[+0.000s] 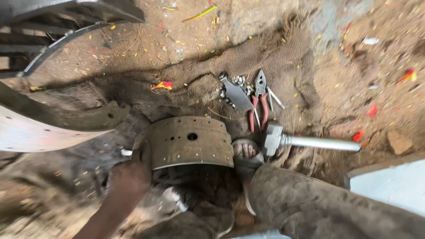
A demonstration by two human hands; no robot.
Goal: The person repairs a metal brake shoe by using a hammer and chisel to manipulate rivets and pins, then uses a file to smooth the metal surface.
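Note:
A curved metal brake shoe (188, 140) with several holes lies on burlap sacking (274, 57) in front of me. My left hand (131, 173) grips its left end; a small light-coloured object (126, 152) sticks out beside the fingers. My right hand is out of sight. My sandalled foot (246, 152) presses against the shoe's right end, with my dirty trouser leg (318, 206) below it. A metal hammer (310, 141) lies just right of the foot.
Red-handled pliers (259, 104), a flat metal piece (236, 94) and small rivets (239, 80) lie on the sacking behind the shoe. A second curved brake shoe (48, 128) sits at left, a dark metal frame (57, 26) at top left, a pale slab (392, 183) at right.

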